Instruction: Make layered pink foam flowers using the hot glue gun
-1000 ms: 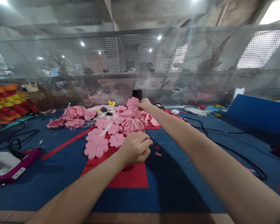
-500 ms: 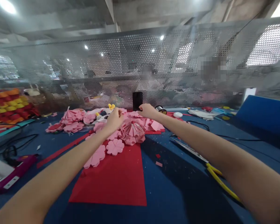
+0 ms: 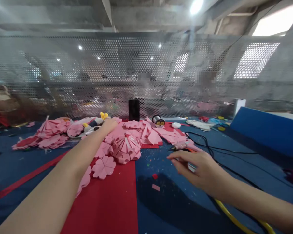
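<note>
My left hand (image 3: 109,124) reaches to the far side of a heap of pink paper flowers, beside a yellow flower-shaped piece (image 3: 104,115). Its fingers are turned away, so what they touch is hidden. My right hand (image 3: 199,167) is over the blue table, fingers loosely stretched and apart, with nothing seen in them. Just beyond it lies a pink glue gun (image 3: 184,145). Beneath the hand and wrist are scissors with yellow handles (image 3: 230,219), partly covered. A pleated pink paper flower (image 3: 126,148) and a flat pink flower (image 3: 104,167) rest on red paper (image 3: 107,208).
A black phone (image 3: 134,110) stands upright before the perforated metal screen (image 3: 117,65). Nearby are a spool of wire (image 3: 158,121) and a white oval piece (image 3: 176,125). Black cable (image 3: 206,143) crosses the right side, towards a blue panel (image 3: 266,130). More pink flowers (image 3: 51,133) lie left.
My right hand has drawn back from the paper heap to the near right, by the glue gun. My left hand stays at the far heap. The view has turned to the right.
</note>
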A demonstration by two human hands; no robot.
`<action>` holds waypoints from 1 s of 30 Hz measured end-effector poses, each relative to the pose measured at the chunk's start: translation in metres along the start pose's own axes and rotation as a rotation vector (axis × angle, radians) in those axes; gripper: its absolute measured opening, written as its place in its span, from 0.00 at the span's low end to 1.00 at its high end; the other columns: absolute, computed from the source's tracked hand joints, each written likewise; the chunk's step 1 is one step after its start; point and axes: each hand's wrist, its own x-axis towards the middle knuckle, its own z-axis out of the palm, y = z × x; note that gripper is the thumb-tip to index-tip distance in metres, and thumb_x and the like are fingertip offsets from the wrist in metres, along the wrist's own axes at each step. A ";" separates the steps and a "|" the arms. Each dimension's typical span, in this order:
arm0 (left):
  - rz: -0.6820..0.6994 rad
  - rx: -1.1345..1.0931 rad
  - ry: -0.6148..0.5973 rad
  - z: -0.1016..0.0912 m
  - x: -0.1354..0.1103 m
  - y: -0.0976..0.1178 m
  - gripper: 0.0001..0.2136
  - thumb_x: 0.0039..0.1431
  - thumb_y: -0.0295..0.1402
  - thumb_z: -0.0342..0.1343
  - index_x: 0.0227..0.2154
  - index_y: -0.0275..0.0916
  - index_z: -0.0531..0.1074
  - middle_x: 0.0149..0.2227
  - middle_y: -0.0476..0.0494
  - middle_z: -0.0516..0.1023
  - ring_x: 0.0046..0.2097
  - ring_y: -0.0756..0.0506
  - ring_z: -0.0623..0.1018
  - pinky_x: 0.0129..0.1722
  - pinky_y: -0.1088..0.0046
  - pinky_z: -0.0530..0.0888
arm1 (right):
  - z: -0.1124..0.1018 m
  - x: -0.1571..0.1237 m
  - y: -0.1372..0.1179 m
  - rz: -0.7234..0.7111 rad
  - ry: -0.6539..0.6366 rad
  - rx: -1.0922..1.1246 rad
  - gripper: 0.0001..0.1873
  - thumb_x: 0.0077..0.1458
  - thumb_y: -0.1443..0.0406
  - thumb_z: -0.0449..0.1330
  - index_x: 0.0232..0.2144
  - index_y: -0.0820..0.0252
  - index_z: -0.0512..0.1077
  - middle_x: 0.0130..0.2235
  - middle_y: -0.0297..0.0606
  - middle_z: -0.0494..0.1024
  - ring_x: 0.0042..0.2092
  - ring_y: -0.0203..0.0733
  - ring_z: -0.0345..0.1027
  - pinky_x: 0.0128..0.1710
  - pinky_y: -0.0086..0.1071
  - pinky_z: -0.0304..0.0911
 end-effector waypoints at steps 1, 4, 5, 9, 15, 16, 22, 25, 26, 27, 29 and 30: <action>0.031 0.019 0.008 0.000 -0.001 0.002 0.17 0.65 0.38 0.56 0.53 0.37 0.69 0.53 0.38 0.72 0.49 0.41 0.76 0.47 0.56 0.76 | -0.002 -0.009 0.002 0.016 0.010 0.018 0.12 0.60 0.61 0.54 0.41 0.48 0.77 0.24 0.31 0.77 0.24 0.35 0.70 0.25 0.28 0.64; 0.127 0.070 0.046 -0.006 -0.006 0.010 0.17 0.65 0.37 0.56 0.53 0.36 0.69 0.53 0.38 0.73 0.49 0.41 0.76 0.47 0.56 0.76 | -0.006 -0.028 0.009 0.068 0.054 0.062 0.11 0.60 0.60 0.55 0.41 0.47 0.76 0.22 0.31 0.76 0.22 0.36 0.69 0.23 0.29 0.64; 0.155 0.084 0.065 -0.009 -0.009 0.013 0.16 0.65 0.37 0.56 0.53 0.36 0.69 0.53 0.37 0.73 0.49 0.41 0.76 0.47 0.57 0.76 | -0.006 -0.032 0.010 0.082 0.064 0.073 0.11 0.60 0.59 0.55 0.41 0.47 0.76 0.22 0.32 0.76 0.22 0.37 0.69 0.22 0.29 0.64; 0.239 0.129 0.164 -0.022 -0.031 0.026 0.16 0.65 0.37 0.56 0.52 0.36 0.70 0.52 0.38 0.73 0.49 0.41 0.76 0.48 0.56 0.75 | -0.002 -0.044 0.016 0.114 0.076 0.100 0.11 0.61 0.59 0.54 0.40 0.46 0.76 0.24 0.33 0.76 0.22 0.39 0.69 0.21 0.31 0.63; 0.293 0.147 0.306 -0.042 -0.051 0.034 0.20 0.70 0.26 0.34 0.50 0.26 0.70 0.50 0.22 0.75 0.50 0.36 0.76 0.48 0.52 0.71 | 0.016 -0.053 0.029 0.192 0.026 0.183 0.12 0.61 0.55 0.53 0.40 0.44 0.76 0.23 0.35 0.75 0.24 0.43 0.70 0.22 0.33 0.65; 0.279 0.150 0.333 -0.048 -0.050 0.033 0.21 0.70 0.26 0.31 0.51 0.25 0.69 0.51 0.20 0.74 0.50 0.35 0.76 0.48 0.51 0.71 | 0.018 -0.055 0.031 0.202 0.008 0.201 0.12 0.61 0.55 0.53 0.40 0.43 0.76 0.24 0.35 0.75 0.24 0.43 0.71 0.23 0.34 0.66; 0.180 0.157 0.424 -0.075 -0.037 0.026 0.24 0.69 0.28 0.27 0.56 0.24 0.64 0.49 0.16 0.73 0.49 0.32 0.75 0.46 0.44 0.67 | 0.015 -0.057 0.033 0.181 0.025 0.249 0.11 0.60 0.56 0.54 0.41 0.37 0.75 0.22 0.34 0.76 0.22 0.44 0.71 0.21 0.33 0.67; 0.174 0.141 0.371 -0.069 -0.034 0.027 0.24 0.69 0.28 0.29 0.55 0.25 0.66 0.50 0.16 0.72 0.48 0.32 0.75 0.44 0.48 0.69 | 0.010 -0.051 0.030 0.150 0.057 0.279 0.11 0.59 0.58 0.54 0.40 0.36 0.76 0.20 0.33 0.75 0.20 0.43 0.71 0.20 0.32 0.67; 0.173 0.134 0.343 -0.065 -0.034 0.028 0.23 0.70 0.29 0.30 0.53 0.25 0.67 0.51 0.17 0.73 0.48 0.33 0.75 0.44 0.50 0.70 | 0.010 -0.050 0.030 0.147 0.061 0.285 0.11 0.59 0.58 0.55 0.40 0.36 0.76 0.19 0.33 0.75 0.20 0.42 0.71 0.20 0.31 0.67; 0.168 0.126 0.309 -0.061 -0.034 0.027 0.21 0.70 0.29 0.32 0.52 0.27 0.69 0.50 0.19 0.73 0.48 0.34 0.76 0.44 0.52 0.71 | 0.009 -0.049 0.030 0.147 0.061 0.289 0.11 0.59 0.59 0.55 0.40 0.36 0.76 0.19 0.33 0.75 0.19 0.42 0.71 0.19 0.31 0.66; 0.137 0.113 0.234 -0.053 -0.033 0.024 0.16 0.70 0.32 0.40 0.48 0.30 0.72 0.47 0.27 0.75 0.46 0.37 0.77 0.44 0.56 0.73 | 0.009 -0.049 0.030 0.147 0.060 0.295 0.11 0.58 0.59 0.55 0.40 0.36 0.76 0.19 0.33 0.74 0.19 0.41 0.70 0.19 0.30 0.66; 0.109 0.106 0.200 -0.050 -0.032 0.022 0.14 0.70 0.34 0.45 0.47 0.32 0.72 0.46 0.31 0.76 0.45 0.39 0.77 0.44 0.57 0.74 | 0.009 -0.050 0.031 0.150 0.056 0.297 0.11 0.59 0.59 0.55 0.40 0.36 0.76 0.19 0.33 0.75 0.19 0.41 0.70 0.19 0.30 0.66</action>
